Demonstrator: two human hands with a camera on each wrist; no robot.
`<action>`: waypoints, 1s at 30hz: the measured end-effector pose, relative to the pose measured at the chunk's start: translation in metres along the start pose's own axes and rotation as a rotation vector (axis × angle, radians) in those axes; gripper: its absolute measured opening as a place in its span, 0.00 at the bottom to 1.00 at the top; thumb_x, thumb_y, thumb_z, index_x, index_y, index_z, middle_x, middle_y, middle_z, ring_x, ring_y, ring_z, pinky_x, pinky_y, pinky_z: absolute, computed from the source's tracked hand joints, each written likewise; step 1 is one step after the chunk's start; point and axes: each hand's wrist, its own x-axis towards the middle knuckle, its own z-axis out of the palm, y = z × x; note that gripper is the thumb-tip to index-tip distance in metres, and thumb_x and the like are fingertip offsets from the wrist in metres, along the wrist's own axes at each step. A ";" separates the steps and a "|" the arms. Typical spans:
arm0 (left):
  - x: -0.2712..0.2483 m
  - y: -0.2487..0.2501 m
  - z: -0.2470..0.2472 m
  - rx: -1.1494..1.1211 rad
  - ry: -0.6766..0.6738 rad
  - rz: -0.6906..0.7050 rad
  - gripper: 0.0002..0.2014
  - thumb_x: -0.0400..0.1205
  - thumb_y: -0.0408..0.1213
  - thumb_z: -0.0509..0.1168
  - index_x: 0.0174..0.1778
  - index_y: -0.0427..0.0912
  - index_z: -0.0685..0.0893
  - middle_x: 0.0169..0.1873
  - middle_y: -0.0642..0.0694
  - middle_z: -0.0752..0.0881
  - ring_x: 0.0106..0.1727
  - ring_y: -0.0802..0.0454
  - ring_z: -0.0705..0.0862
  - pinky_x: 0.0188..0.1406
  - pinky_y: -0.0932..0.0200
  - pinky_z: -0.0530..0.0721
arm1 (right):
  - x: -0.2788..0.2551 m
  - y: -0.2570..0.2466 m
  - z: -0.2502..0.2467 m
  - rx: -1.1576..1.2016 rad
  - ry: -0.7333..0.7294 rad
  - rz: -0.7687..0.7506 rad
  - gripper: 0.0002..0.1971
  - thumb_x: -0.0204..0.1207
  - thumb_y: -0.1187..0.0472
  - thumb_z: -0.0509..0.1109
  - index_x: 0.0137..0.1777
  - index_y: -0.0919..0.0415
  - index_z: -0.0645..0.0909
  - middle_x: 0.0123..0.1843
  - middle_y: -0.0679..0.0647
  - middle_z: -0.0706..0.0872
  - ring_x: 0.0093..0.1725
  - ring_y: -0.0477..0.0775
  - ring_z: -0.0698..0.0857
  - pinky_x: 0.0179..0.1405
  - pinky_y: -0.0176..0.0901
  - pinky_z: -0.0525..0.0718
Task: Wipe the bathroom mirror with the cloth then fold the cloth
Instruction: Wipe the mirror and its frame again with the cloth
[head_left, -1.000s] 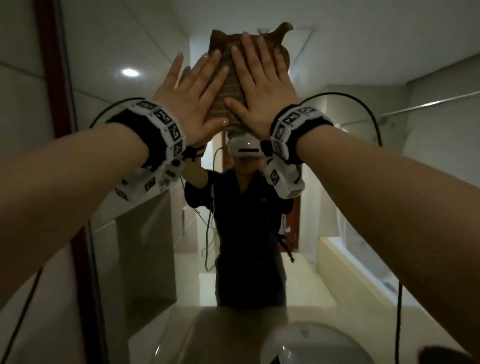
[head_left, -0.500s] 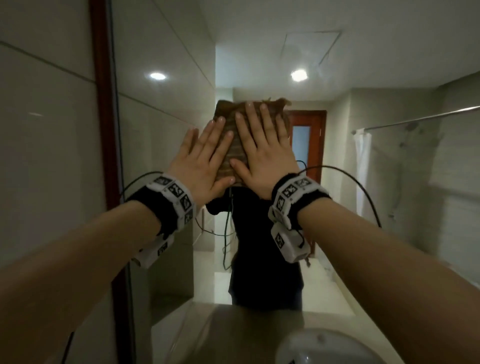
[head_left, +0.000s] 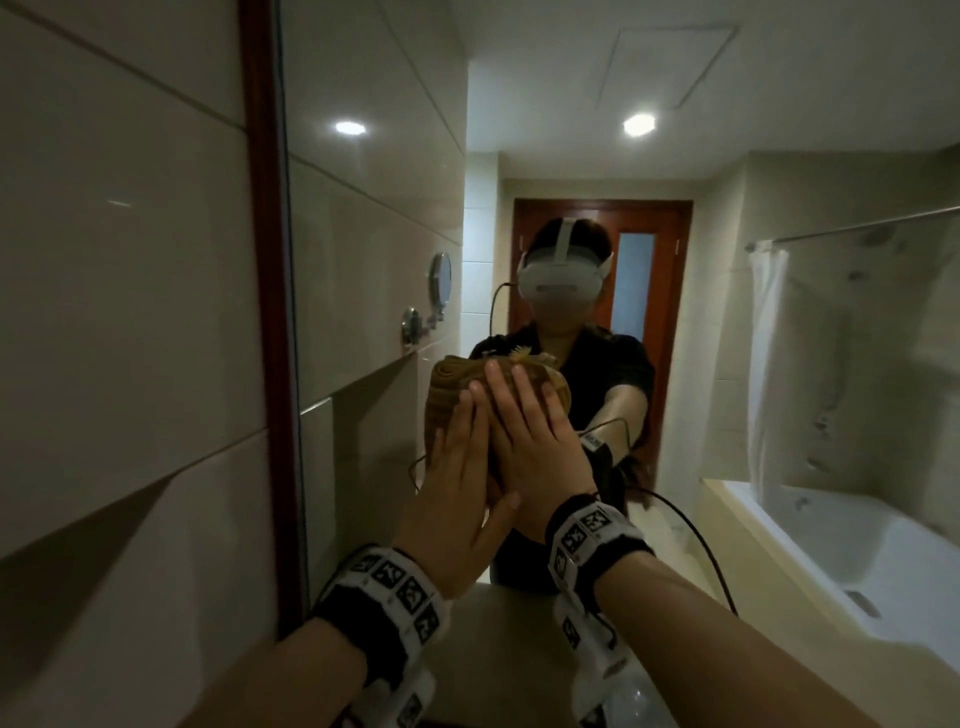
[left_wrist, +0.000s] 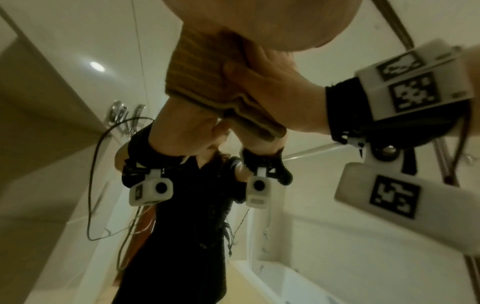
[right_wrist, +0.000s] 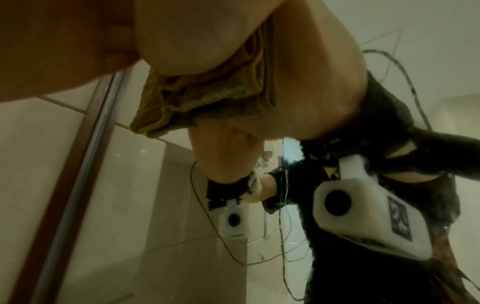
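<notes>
A folded brown striped cloth (head_left: 445, 395) lies flat against the bathroom mirror (head_left: 727, 338), at chest height of the reflected person. My left hand (head_left: 457, 457) and right hand (head_left: 524, 415) press it onto the glass side by side, fingers straight and pointing up. The left wrist view shows the cloth (left_wrist: 200, 67) from below, with my right hand (left_wrist: 275, 88) flat against it. In the right wrist view the bunched lower edge of the cloth (right_wrist: 187, 102) hangs below my palm.
The mirror's dark red wooden frame (head_left: 262, 312) runs vertically at the left, with beige wall tiles (head_left: 119, 338) beyond it. The glass reflects a bathtub (head_left: 841, 561), a shower curtain, a wooden door and a small round wall mirror (head_left: 440, 278). Cables hang from both wrists.
Both hands have slid the cloth down the mirror, from above the reflected head to chest height. The cloth is now more bunched, and the hands overlap more closely.
</notes>
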 end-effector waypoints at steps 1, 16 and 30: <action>0.005 0.004 0.007 -0.007 0.016 -0.032 0.42 0.84 0.57 0.46 0.81 0.43 0.25 0.82 0.50 0.25 0.83 0.54 0.29 0.85 0.44 0.42 | 0.000 0.001 0.000 -0.004 -0.001 -0.007 0.44 0.78 0.39 0.50 0.86 0.59 0.35 0.86 0.61 0.33 0.84 0.65 0.35 0.83 0.63 0.41; 0.086 -0.017 -0.029 -0.004 0.402 -0.095 0.42 0.81 0.59 0.47 0.86 0.40 0.41 0.86 0.47 0.41 0.86 0.53 0.41 0.85 0.45 0.43 | 0.088 0.004 -0.052 -0.015 0.102 -0.039 0.46 0.80 0.43 0.56 0.85 0.65 0.34 0.85 0.66 0.32 0.83 0.67 0.32 0.81 0.63 0.31; 0.172 -0.103 -0.167 -0.127 0.564 -0.033 0.45 0.76 0.67 0.46 0.86 0.46 0.44 0.86 0.50 0.47 0.85 0.56 0.45 0.84 0.46 0.44 | 0.245 -0.027 -0.116 -0.153 0.207 -0.023 0.44 0.78 0.43 0.53 0.85 0.64 0.36 0.86 0.64 0.35 0.84 0.66 0.36 0.83 0.61 0.38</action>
